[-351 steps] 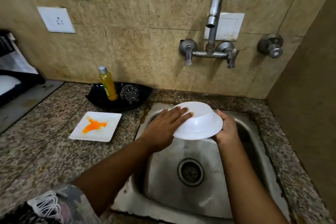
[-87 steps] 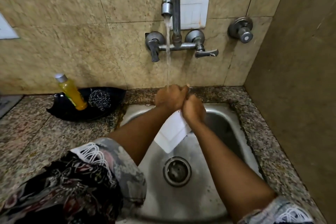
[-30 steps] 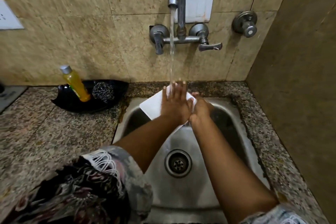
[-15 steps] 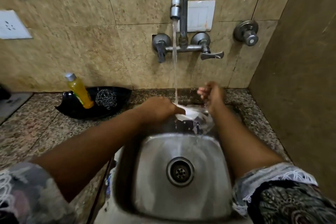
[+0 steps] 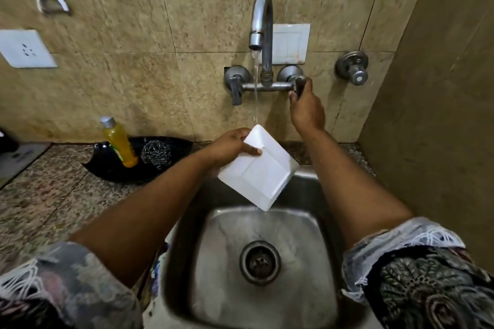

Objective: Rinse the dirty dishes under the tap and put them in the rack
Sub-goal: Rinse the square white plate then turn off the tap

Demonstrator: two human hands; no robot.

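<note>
- We have the square white plate (image 5: 258, 168) in our left hand (image 5: 230, 145), thumb on its face and fingers curled behind one corner, tilted over the sink (image 5: 267, 262) so water can run off the low corner.
- The stream from the tap (image 5: 262, 24) lands at the plate's top corner. No stain shows on the face we can see, so the rinse looks about done.
- Our right hand (image 5: 304, 107) is up at the right tap handle (image 5: 298, 85), fingers pinched on it, likely to shut the water off.
- Hands are well apart: one holds the plate, one is on the valve.
- On the bench (image 5: 53, 195) to the left, a black dish (image 5: 112, 165) carries the soap bottle (image 5: 119, 141) and steel scrubber (image 5: 156, 152).
- The rack is out of view, so we can't place the drop-off yet.
</note>
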